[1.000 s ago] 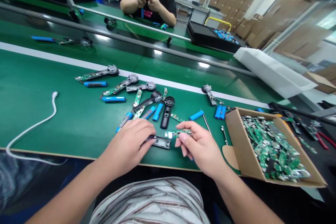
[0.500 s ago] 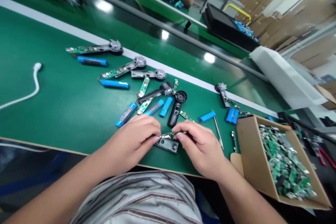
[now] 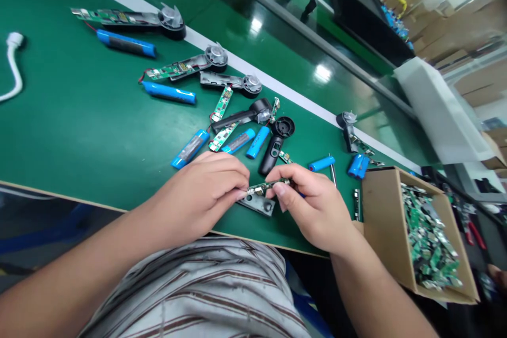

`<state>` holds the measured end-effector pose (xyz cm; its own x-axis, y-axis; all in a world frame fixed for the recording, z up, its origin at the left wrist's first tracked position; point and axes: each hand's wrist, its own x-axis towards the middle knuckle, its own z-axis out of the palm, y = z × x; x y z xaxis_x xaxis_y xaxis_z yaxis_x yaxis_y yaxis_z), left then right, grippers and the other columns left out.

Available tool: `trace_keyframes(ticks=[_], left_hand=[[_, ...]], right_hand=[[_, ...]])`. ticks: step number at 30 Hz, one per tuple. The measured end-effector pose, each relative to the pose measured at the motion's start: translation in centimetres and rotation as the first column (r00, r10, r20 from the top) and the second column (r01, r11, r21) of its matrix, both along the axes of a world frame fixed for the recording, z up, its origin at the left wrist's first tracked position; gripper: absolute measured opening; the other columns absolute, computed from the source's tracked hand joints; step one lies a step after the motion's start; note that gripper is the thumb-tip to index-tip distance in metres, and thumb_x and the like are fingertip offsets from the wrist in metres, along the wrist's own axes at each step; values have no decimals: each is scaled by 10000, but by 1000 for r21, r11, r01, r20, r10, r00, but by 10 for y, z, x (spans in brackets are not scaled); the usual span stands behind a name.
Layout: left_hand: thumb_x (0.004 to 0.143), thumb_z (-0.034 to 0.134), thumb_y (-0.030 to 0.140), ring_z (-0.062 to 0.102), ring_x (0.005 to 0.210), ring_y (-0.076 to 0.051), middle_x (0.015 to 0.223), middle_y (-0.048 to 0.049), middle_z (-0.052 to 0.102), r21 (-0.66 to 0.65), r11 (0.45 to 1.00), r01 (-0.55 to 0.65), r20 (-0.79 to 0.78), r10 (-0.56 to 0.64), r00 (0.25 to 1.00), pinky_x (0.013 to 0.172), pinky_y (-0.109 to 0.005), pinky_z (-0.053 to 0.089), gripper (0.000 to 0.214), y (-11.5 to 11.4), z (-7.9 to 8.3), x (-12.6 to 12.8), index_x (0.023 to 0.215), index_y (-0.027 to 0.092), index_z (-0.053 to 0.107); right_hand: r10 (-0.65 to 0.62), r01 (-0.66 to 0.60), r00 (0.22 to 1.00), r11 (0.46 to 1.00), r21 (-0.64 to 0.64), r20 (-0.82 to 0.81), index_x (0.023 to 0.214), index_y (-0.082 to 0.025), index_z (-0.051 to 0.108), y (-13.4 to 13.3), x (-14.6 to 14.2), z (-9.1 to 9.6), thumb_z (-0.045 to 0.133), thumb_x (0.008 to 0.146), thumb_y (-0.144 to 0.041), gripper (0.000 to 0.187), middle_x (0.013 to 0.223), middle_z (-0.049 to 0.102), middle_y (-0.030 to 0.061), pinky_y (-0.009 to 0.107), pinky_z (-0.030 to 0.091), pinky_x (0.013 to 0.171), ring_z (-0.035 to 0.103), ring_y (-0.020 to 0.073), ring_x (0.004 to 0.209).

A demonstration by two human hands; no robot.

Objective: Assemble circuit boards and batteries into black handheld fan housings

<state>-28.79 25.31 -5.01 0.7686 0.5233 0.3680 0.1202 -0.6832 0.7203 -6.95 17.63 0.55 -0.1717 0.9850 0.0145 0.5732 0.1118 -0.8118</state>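
The fingertips (image 3: pixel 240 194) of the person's left hand (image 3: pixel 198 195) and the thumb and fingers (image 3: pixel 280 188) of the right hand (image 3: pixel 312 206) are closed on opposite ends of a small circuit board (image 3: pixel 267 187), pinching it between them. The board sits just above a flat black plastic housing (image 3: pixel 257 204), which lies on the green tabletop (image 3: pixel 79 132) directly under the fingers.

Just beyond the fingers stands a black handle with a round head (image 3: pixel 273 143), among loose blue cylindrical batteries (image 3: pixel 190 149) and bare green boards (image 3: pixel 221 104). Farther out, past the left hand, lie housings with boards fitted (image 3: pixel 186 66). To the right of the right hand, a cardboard box (image 3: pixel 380 232) sits at the tabletop's edge, heaped with circuit boards (image 3: pixel 430 237). Below the hands is the person's striped shirt (image 3: pixel 198 290).
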Motion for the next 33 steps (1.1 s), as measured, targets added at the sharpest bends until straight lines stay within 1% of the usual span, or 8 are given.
trace_keyframes(ticks=[8,12,16,19,22,25,30,33], left_hand=[[1027,520,165,667,879,-163,902,-10,709,1,998,-56,-8,56,998,837,-286,448,196,0,6,-1,891,173,662],[1019,521,158,670,863,-165,877,-16,710,1,998,-66,-23,66,998,821,-277,468,208,0,9,-1,870,165,666],[1021,494,178,662,868,-173,913,-27,700,12,996,-88,-34,88,996,806,-279,488,199,-1,5,-1,904,178,655],[1009,543,221,652,982,-194,1039,-47,678,5,996,-95,-34,95,995,871,-288,509,99,-7,4,-5,1066,193,619],[985,597,271,582,1209,-262,1263,-104,623,42,991,-130,-103,134,986,1030,-380,483,327,-17,3,-13,1298,207,527],[987,564,253,575,1224,-298,1271,-116,635,80,971,-223,-170,234,957,1046,-452,481,400,-25,-1,-20,1376,218,477],[936,642,331,675,1057,-312,1154,-107,696,30,947,-320,-35,321,946,927,-447,553,447,-27,-7,-22,1354,243,510],[881,724,312,698,1054,-294,1150,-94,714,-134,927,-351,91,364,927,945,-418,560,475,-29,-1,-20,1318,278,542]], right_hand=[[-54,35,990,990,-140,-133,995,-211,618,4,-4,-4,518,998,-189,102,802,721,-26,216,449,555,571,95,568],[-78,65,993,988,-141,-94,1002,-211,612,4,-8,-3,500,985,-207,113,813,727,-11,228,444,548,563,108,561],[-70,73,997,989,-130,30,941,-199,634,6,-10,1,542,948,-246,104,679,651,-30,226,409,544,543,119,560],[-123,129,986,991,-46,115,840,-188,647,5,-9,2,584,893,-264,111,573,557,-56,223,362,527,487,108,513],[-207,206,968,978,24,142,760,-191,632,2,-8,-1,584,842,-261,118,516,494,-73,223,309,481,413,95,455],[-259,252,955,965,66,142,706,-201,614,-2,-7,-4,580,808,-261,124,480,444,-82,223,281,459,378,92,433],[-308,300,949,948,105,63,682,-207,611,-6,-8,-5,574,794,-280,139,485,471,-65,224,308,460,417,103,442],[-335,334,942,936,108,-12,681,-214,606,-8,-10,-2,580,787,-278,127,472,461,-68,229,303,447,398,104,433]])
